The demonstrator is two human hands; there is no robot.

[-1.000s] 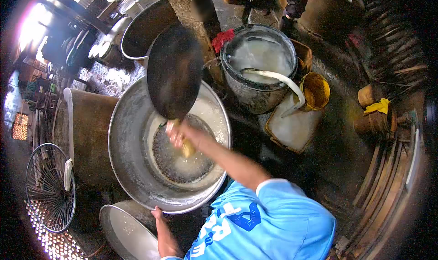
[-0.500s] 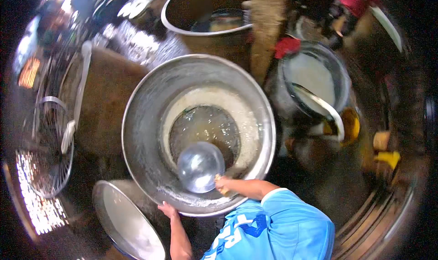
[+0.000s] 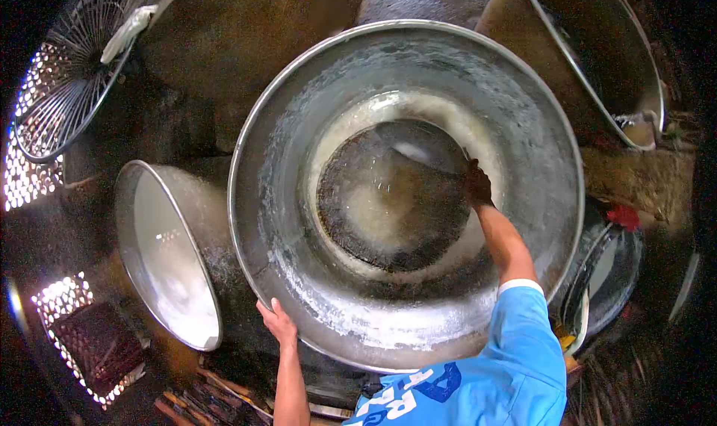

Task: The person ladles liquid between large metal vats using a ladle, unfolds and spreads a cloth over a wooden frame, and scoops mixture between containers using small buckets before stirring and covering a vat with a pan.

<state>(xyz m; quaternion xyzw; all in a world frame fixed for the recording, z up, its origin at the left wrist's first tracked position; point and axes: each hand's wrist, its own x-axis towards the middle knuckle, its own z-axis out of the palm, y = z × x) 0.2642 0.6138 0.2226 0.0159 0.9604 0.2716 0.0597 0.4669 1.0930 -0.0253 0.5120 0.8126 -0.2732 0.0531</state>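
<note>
A wide metal vat (image 3: 534, 150) fills the middle of the view, with murky liquid (image 3: 385, 209) at its bottom and pale residue on its wall. Deep inside it, my right hand (image 3: 478, 185) is closed around the handle of a round metal ladle. The ladle's bowl (image 3: 418, 146) is dark and blurred, low at the far side of the liquid; how far it is submerged I cannot tell. My left hand (image 3: 279, 324) holds the vat's near left rim, thumb and fingers on either side of it.
A metal basin (image 3: 213, 299) with whitish liquid leans left of the vat. Another large vat (image 3: 575, 60) stands at the upper right, and a dark bucket (image 3: 627, 269) at the right. A wire fan guard (image 3: 67, 120) is at the upper left, firewood (image 3: 202, 403) at the lower left.
My right hand has moved the ladle from the vat's near side, forward and down to the liquid. The view has turned and come closer over the vat. My left hand stays at the rim.
</note>
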